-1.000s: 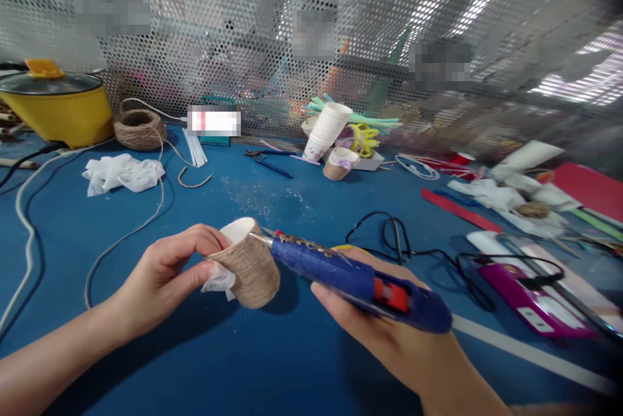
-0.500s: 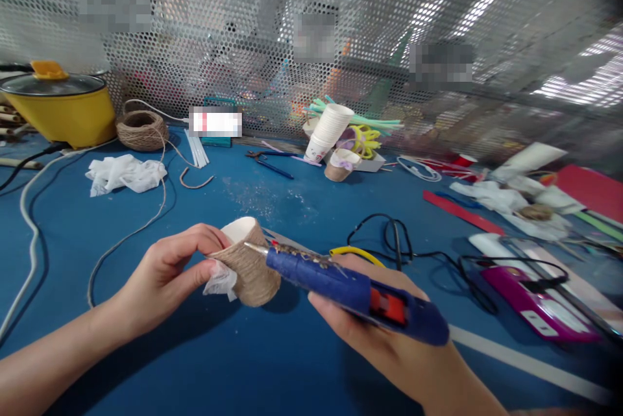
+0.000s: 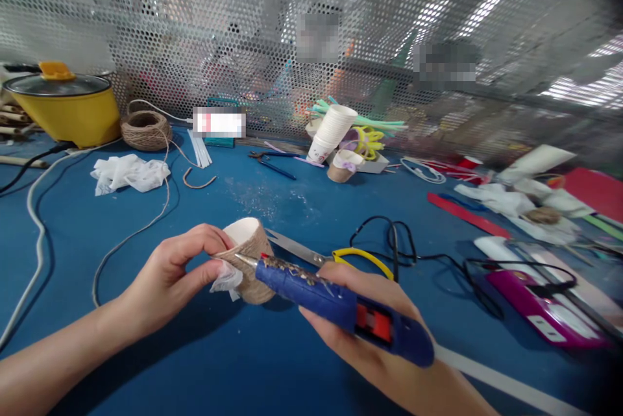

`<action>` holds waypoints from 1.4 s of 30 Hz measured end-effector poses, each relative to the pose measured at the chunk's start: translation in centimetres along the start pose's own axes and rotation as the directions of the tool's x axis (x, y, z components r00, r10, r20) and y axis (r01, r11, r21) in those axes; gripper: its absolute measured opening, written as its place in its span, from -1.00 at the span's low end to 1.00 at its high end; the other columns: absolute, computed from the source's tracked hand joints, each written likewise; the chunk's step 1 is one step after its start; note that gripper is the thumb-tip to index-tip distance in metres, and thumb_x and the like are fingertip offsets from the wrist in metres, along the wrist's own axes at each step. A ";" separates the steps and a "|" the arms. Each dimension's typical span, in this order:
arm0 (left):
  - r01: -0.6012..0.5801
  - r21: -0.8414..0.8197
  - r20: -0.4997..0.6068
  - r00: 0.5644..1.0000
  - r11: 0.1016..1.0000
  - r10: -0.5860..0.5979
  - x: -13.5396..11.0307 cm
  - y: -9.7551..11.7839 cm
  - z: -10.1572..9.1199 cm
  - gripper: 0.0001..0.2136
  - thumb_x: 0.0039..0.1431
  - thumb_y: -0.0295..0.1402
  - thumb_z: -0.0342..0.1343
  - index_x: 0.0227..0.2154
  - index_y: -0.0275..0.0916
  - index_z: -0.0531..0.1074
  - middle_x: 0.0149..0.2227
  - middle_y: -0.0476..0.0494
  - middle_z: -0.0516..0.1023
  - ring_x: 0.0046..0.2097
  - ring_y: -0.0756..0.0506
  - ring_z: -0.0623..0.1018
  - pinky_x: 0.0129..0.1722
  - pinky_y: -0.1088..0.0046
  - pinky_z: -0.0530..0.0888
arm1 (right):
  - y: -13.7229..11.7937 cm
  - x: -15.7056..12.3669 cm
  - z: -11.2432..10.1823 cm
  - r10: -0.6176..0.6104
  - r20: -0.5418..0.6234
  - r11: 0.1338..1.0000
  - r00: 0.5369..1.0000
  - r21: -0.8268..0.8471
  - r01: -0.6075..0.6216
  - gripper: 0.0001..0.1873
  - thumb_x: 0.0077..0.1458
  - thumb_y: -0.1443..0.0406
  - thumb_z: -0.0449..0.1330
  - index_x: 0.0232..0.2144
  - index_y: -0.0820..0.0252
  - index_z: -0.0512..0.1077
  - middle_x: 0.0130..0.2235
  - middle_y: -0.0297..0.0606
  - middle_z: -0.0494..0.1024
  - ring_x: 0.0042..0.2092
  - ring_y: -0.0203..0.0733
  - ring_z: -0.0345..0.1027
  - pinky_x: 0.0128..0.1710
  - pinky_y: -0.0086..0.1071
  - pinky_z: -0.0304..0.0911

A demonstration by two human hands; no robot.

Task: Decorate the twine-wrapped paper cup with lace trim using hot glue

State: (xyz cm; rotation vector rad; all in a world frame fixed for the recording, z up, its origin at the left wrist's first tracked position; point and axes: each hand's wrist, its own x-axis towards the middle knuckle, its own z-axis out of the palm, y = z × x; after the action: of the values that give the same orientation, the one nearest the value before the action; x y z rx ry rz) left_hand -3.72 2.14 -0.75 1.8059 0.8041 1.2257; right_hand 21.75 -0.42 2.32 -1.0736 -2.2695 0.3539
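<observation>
A paper cup wrapped in brown twine (image 3: 260,283) is tilted toward me, its white inside showing. My left hand (image 3: 187,267) pinches its rim, fingers inside and thumb outside. By that thumb, a piece of white lace (image 3: 226,277) lies against the twine and hangs loose below. My right hand (image 3: 360,331) is wrapped round a blue glue gun (image 3: 311,296); its metal nozzle points left, at the cup's side near the lace. Whether the nozzle touches the twine I cannot tell. Beyond the glue gun lie yellow-handled scissors (image 3: 296,249), partly hidden by my right hand.
At the back left stand a yellow electric pot (image 3: 73,114) and a twine roll (image 3: 145,130). White fabric (image 3: 129,174), glue sticks (image 3: 199,147) and pliers (image 3: 275,166) lie nearer. Stacked paper cups (image 3: 333,130) lean at the back. A purple power strip (image 3: 540,305) and black cable (image 3: 438,257) are right.
The glue gun's nozzle has moved left and slightly down along the cup, toward the lace. More of the scissors shows now. My left hand keeps its hold, and the view has shifted slightly.
</observation>
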 end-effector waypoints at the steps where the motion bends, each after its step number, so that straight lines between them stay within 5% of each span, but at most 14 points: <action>1: -0.003 0.006 -0.003 1.000 1.000 0.003 0.0 0.0 0.0 -0.76 0.22 -0.23 0.03 -0.45 -0.27 0.43 -0.38 -0.13 0.50 -0.26 -0.07 0.50 -0.23 0.45 0.42 | 0.0 0.0 0.0 0.010 -0.002 1.000 1.000 0.002 -0.010 -0.88 0.05 0.30 0.21 -0.31 0.08 0.35 -0.36 -0.34 0.56 -0.38 -0.25 0.46 -0.43 -0.45 0.36; 11: 0.002 -0.029 -0.011 1.000 1.000 -0.002 -0.2 -0.1 0.1 -0.77 0.22 -0.24 0.04 -0.44 -0.28 0.45 -0.38 -0.16 0.50 -0.26 -0.09 0.50 -0.24 0.42 0.42 | -0.5 0.6 -0.3 0.027 -0.090 1.000 0.996 -0.012 -0.029 -0.94 0.04 0.27 0.21 -0.38 0.06 0.39 -0.43 -0.34 0.55 -0.42 -0.23 0.45 -0.47 -0.44 0.36; 28: -0.043 -0.058 -0.025 0.999 0.997 0.042 0.0 0.4 0.1 -0.79 0.20 -0.26 0.07 -0.45 -0.26 0.46 -0.42 -0.16 0.51 -0.26 -0.12 0.50 -0.24 0.36 0.44 | -0.5 0.9 -0.9 0.173 -0.077 0.984 0.982 0.058 -0.169 -0.93 0.09 0.26 0.15 -0.41 0.12 0.39 -0.49 -0.39 0.48 -0.50 -0.34 0.35 -0.53 -0.52 0.29; 42: -0.067 -0.080 0.004 0.998 0.995 0.067 -0.2 0.3 0.1 -0.82 0.21 -0.29 0.06 -0.42 -0.25 0.48 -0.41 -0.13 0.50 -0.24 -0.09 0.49 -0.20 0.40 0.42 | -0.5 1.0 -1.2 0.148 -0.037 0.987 0.988 0.069 -0.145 -0.93 0.09 0.27 0.15 -0.42 0.12 0.38 -0.47 -0.38 0.49 -0.50 -0.33 0.36 -0.50 -0.50 0.31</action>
State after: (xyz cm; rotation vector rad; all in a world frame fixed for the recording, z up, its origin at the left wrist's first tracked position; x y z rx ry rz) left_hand -3.70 1.83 -0.58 1.7838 0.6860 1.2766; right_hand 21.63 0.02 3.92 -1.2055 -2.1322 0.4586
